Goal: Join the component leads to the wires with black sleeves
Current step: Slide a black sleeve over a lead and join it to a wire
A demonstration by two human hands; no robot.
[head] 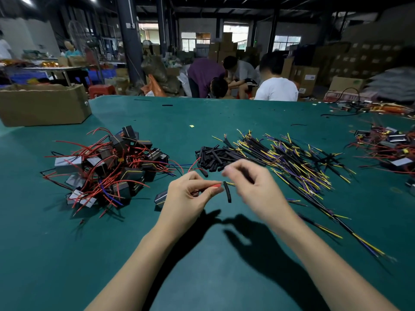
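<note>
Bare green mat (202, 254) between component heap (107, 167) and, seemingly, wire spread (292, 162).

Warehouse workshop: stacked cartons (226, 47), green worktable (224, 117).

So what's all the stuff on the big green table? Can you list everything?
table: one, green, under everything
component pile: one heap, black and grey blocks with red leads, left
black sleeves: one heap, middle
wires: many, yellow, blue and black, right
second component pile: one, far right edge
cardboard box: one, brown, far left
people: several, behind table
sleeve: one, black, between the hands
left hand: pinches a red lead
right hand: blurred, beside sleeve
</note>
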